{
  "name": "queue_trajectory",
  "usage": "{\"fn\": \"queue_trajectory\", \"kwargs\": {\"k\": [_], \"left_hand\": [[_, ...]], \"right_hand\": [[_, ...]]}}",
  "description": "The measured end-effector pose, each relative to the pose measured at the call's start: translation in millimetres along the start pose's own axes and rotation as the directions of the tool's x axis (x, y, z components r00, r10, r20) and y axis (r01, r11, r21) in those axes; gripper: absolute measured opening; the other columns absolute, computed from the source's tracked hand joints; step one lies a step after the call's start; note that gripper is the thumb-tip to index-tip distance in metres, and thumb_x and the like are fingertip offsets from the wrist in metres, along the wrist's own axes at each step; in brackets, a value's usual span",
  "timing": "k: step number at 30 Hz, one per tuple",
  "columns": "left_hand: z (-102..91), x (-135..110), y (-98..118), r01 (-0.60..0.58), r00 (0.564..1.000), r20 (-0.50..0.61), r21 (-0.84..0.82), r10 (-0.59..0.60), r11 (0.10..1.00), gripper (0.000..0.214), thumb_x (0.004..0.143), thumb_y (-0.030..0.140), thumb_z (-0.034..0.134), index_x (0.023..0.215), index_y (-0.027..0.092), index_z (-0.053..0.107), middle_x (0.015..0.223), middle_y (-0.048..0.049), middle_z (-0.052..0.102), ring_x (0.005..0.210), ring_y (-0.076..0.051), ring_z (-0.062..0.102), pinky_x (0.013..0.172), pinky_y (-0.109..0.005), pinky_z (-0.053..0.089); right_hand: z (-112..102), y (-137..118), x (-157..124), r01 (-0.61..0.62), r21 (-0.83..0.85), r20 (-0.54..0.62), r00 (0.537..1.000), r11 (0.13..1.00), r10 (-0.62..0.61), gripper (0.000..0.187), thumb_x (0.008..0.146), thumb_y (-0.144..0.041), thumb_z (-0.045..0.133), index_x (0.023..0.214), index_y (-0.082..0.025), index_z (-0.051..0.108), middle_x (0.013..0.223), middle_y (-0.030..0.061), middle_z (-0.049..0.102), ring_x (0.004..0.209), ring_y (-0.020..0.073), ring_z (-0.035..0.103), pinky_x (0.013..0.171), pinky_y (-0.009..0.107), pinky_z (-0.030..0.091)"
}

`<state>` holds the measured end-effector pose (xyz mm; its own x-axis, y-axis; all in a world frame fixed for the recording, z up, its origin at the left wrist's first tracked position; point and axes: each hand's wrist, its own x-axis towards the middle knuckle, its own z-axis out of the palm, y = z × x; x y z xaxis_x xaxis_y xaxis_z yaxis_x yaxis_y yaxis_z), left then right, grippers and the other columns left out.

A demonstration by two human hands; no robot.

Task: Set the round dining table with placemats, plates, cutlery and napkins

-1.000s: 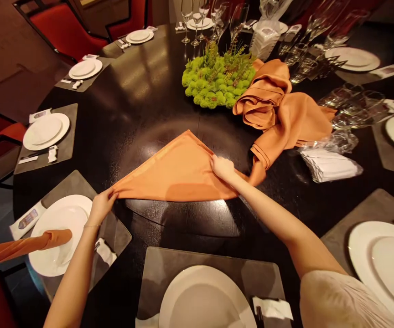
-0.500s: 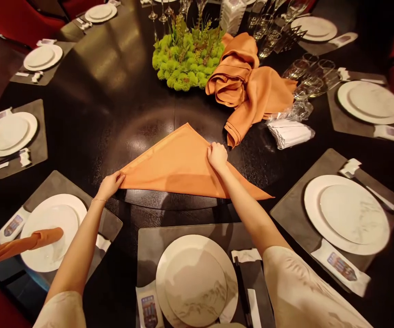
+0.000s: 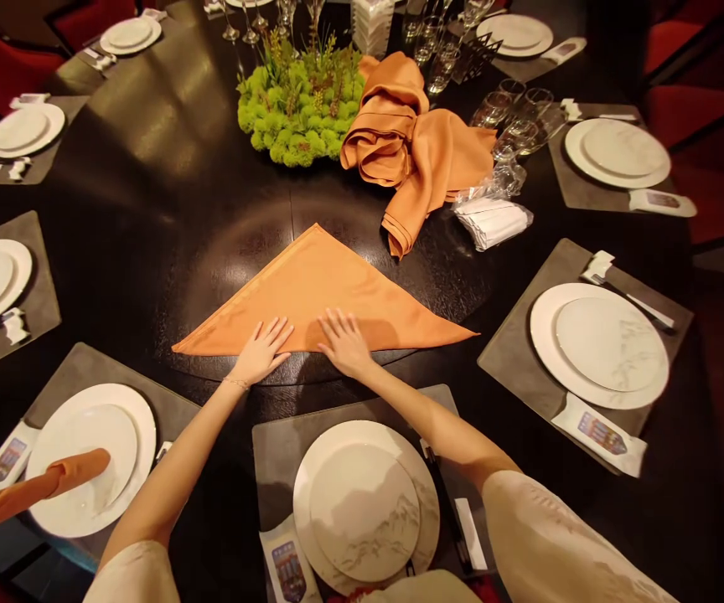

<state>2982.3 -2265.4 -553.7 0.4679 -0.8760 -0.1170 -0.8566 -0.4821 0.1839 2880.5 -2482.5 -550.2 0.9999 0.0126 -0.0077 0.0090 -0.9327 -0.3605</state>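
An orange cloth napkin (image 3: 324,285), folded into a triangle, lies flat on the dark table with its peak pointing away from me. My left hand (image 3: 262,352) rests on its near folded edge, fingers stretched out. Just to the right, my right hand (image 3: 345,342) lies flat on the same edge with fingers spread. Neither hand grips anything. Right below my arms is a stack of white plates (image 3: 365,511) on a grey placemat (image 3: 280,452).
A heap of orange napkins (image 3: 425,151) lies beyond, beside a green floral centerpiece (image 3: 302,109). Several glasses (image 3: 519,117) and a plastic-wrapped white packet (image 3: 493,219) are at its right. A rolled orange napkin (image 3: 54,481) extends over the plate at lower left.
My left hand has let go of the napkin's left corner and moved right. The right hand has come down and left to the near edge, opening flat. The view has shifted.
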Motion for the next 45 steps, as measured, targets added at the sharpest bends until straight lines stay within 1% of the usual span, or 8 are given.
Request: {"fn": "queue_trajectory", "kwargs": {"k": [8,15,22,27,29,33,37,45], "left_hand": [[-17.5,-65,-97,0.138,0.990,-0.001,-0.003,-0.138,0.990,0.049,0.087,0.035,0.034,0.131,0.017,0.043,0.140,-0.0116,0.037,0.131,-0.024,0.030,0.105,-0.045,0.027],[-38.2,-107,-123,0.277,0.956,-0.092,-0.030,-0.279,0.960,0.042,0.082,0.024,0.032,0.114,0.016,0.059,0.119,-0.0121,0.059,0.116,-0.024,0.050,0.097,-0.042,0.039],[-136.5,-123,-74,0.408,0.905,0.003,-0.288,-0.425,0.866,0.034,0.075,0.045,0.043,0.095,0.029,0.067,0.100,0.0017,0.068,0.090,-0.020,0.063,0.085,-0.034,0.046],[-216.3,-41,-48,0.430,0.858,0.069,-0.639,-0.509,0.638,0.039,0.064,0.044,0.064,0.094,0.018,0.065,0.091,-0.0001,0.068,0.084,-0.018,0.060,0.082,-0.031,0.046],[-202.4,15,-46,0.290,0.860,-0.088,-0.727,-0.503,0.623,0.049,0.063,0.040,0.066,0.106,0.016,0.060,0.098,-0.0021,0.066,0.084,-0.017,0.059,0.082,-0.031,0.045],[-110.7,118,-47,0.234,0.833,-0.144,-0.782,-0.534,0.577,0.036,0.066,0.035,0.064,0.092,0.010,0.064,0.092,-0.0066,0.065,0.083,-0.018,0.058,0.081,-0.030,0.044],[-36.0,172,-51,0.281,0.769,-0.157,-0.788,-0.620,0.548,0.026,0.069,0.028,0.062,0.087,0.009,0.063,0.087,-0.0092,0.065,0.080,-0.019,0.058,0.078,-0.033,0.045],[-21.0,193,-56,0.181,0.809,-0.384,-0.560,-0.446,0.809,0.049,0.078,0.022,0.054,0.125,0.011,0.043,0.129,-0.0155,0.046,0.120,-0.023,0.041,0.103,-0.039,0.029]], "right_hand": [[-59,158,-99,-0.053,-0.120,0.163,0.984,0.991,0.072,0.062,0.082,-0.040,0.040,0.140,-0.021,0.028,0.145,0.0064,0.025,0.136,0.0210,0.016,0.109,0.046,0.013],[-85,206,-123,-0.143,-0.097,0.158,0.975,0.985,0.157,0.054,0.077,-0.017,0.036,0.128,-0.030,0.047,0.134,0.0007,0.044,0.130,0.0185,0.031,0.107,0.046,0.019],[-166,212,-78,-0.181,0.138,0.163,0.974,0.974,0.158,0.024,0.075,-0.031,0.047,0.084,-0.025,0.068,0.097,0.0090,0.066,0.099,0.0232,0.057,0.090,0.039,0.040],[-210,164,27,-0.116,0.472,0.174,0.984,0.874,0.037,0.036,0.067,-0.048,0.061,0.087,-0.018,0.064,0.079,0.0055,0.063,0.075,0.0165,0.058,0.067,0.028,0.043],[-188,133,75,-0.113,0.546,0.145,0.989,0.830,0.040,0.039,0.066,-0.049,0.063,0.085,-0.015,0.063,0.071,0.0027,0.060,0.066,0.0133,0.054,0.061,0.025,0.040],[-106,85,150,-0.129,0.600,0.131,0.989,0.790,0.062,0.029,0.071,-0.039,0.058,0.078,-0.012,0.064,0.074,0.0013,0.062,0.065,0.0111,0.052,0.061,0.022,0.038],[-46,71,184,-0.182,0.488,0.099,0.983,0.853,0.153,0.020,0.074,-0.028,0.053,0.082,-0.013,0.065,0.084,0.0037,0.065,0.072,0.0122,0.054,0.067,0.021,0.038],[-24,76,191,-0.130,0.243,-0.005,0.991,0.961,0.135,0.027,0.082,-0.032,0.046,0.098,-0.015,0.060,0.098,0.0096,0.061,0.087,0.0194,0.053,0.078,0.028,0.038]]}}
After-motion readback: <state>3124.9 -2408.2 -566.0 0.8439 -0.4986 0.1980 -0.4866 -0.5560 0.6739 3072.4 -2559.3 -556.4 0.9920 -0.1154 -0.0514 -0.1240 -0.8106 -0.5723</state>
